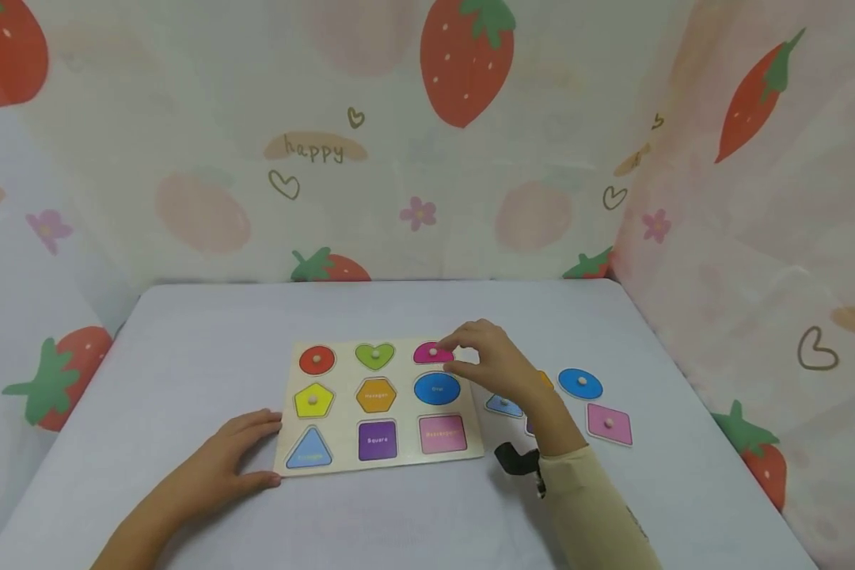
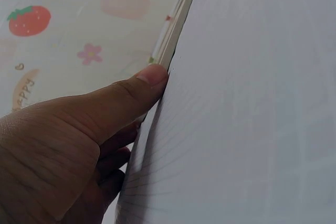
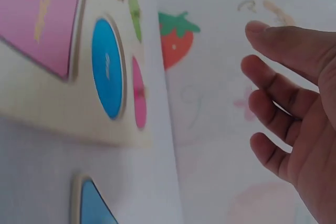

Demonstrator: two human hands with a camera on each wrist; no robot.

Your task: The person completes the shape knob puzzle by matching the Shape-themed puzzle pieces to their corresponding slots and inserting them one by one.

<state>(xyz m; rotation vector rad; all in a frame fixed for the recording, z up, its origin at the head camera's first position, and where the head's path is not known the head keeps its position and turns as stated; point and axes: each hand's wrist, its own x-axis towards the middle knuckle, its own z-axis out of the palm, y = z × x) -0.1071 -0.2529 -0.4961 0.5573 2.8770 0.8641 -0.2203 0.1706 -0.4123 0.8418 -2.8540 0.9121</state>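
Note:
A cream puzzle board (image 1: 344, 372) lies flat on the white table. Knobbed pieces sit in it: a red circle (image 1: 309, 365), a green heart (image 1: 366, 359), a yellow pentagon (image 1: 304, 393) and a magenta semicircle (image 1: 422, 357). The other recesses show printed shapes with words. My right hand (image 1: 497, 362) hovers by the semicircle, thumb and fingers apart; the right wrist view shows nothing between them. At the board's left edge rests my left hand (image 1: 217, 463), fingers and thumb extended against it. Its thumb (image 2: 134, 93) lies along the edge in the left wrist view.
Right of the board lie a loose blue oval (image 1: 593, 388), a pink rectangle (image 1: 620, 432) and a blue triangle (image 1: 497, 404). An orange piece (image 1: 545, 380) and a purple piece (image 1: 530, 427) are partly hidden behind my right arm. A strawberry-patterned curtain (image 1: 413, 142) surrounds the table.

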